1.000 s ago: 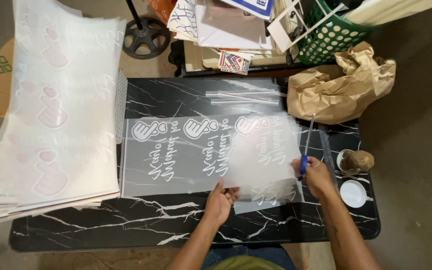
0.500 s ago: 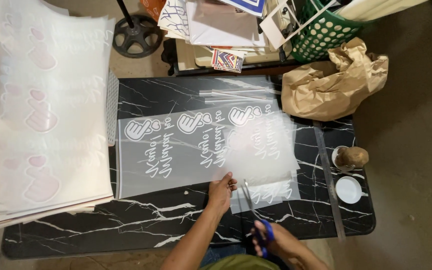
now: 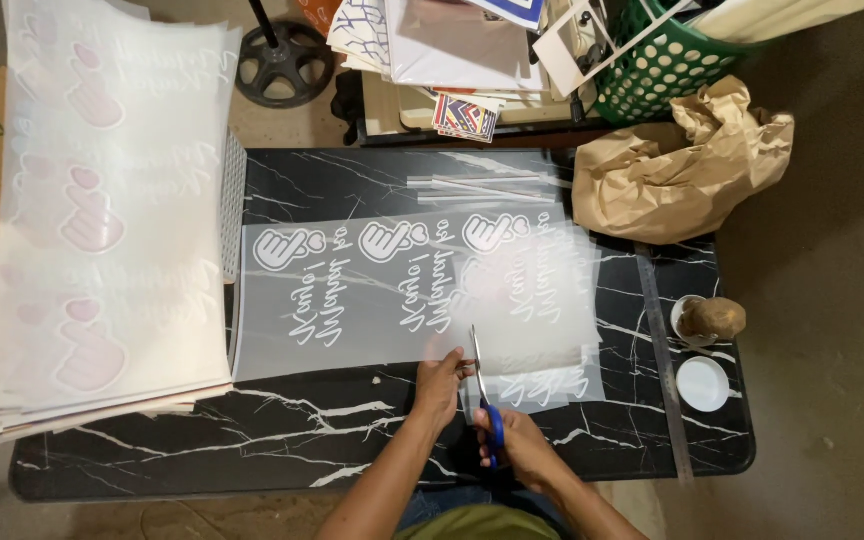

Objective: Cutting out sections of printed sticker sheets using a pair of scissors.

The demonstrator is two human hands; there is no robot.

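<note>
Black marble-look tabletop (image 3: 282, 440) with white veins. Lying on it: clear printed film sheet (image 3: 352, 300) across the middle, thick stack of pale printed sheets (image 3: 92, 230) overhanging the left end, crumpled brown paper bag (image 3: 682, 170) at the far right corner, thin clear strips (image 3: 482, 188) near the far edge, long dark ruler (image 3: 664, 370) down the right side, small white lid (image 3: 703, 383) just beside it, small cup (image 3: 707, 318) behind the lid.

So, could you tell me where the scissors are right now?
In the head view, the blue-handled scissors are in the right hand at the table's near edge, blades at the printed film sheet's lower edge.
</note>
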